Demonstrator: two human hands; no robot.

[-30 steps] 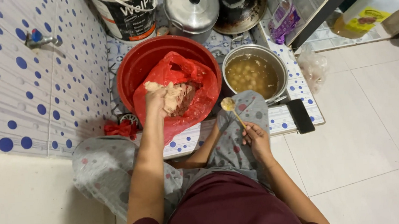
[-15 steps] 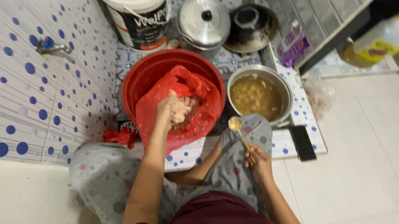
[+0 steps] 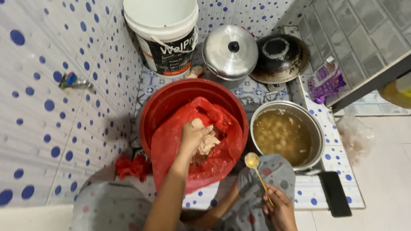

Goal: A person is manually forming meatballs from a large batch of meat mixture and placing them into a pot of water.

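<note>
Nearest, a metal spoon [image 3: 258, 173] is pinched by its handle in the closed right hand [image 3: 282, 213], its bowl raised beside the steel pot of broth [image 3: 285, 135]. Farther out, a lump of pale dough [image 3: 206, 140] is clutched in the curled left hand [image 3: 193, 136], forearm stretched over the red plastic bag [image 3: 174, 154] lining the red basin [image 3: 167, 101].

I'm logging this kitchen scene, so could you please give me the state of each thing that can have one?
Left hand: closed on pale dough in the red bag.
Right hand: gripping the spoon.
Steel pot: uncovered, holding brownish broth with balls.
Silver pot: lid on.
White bucket: open.
Black wok: upside down.
</note>
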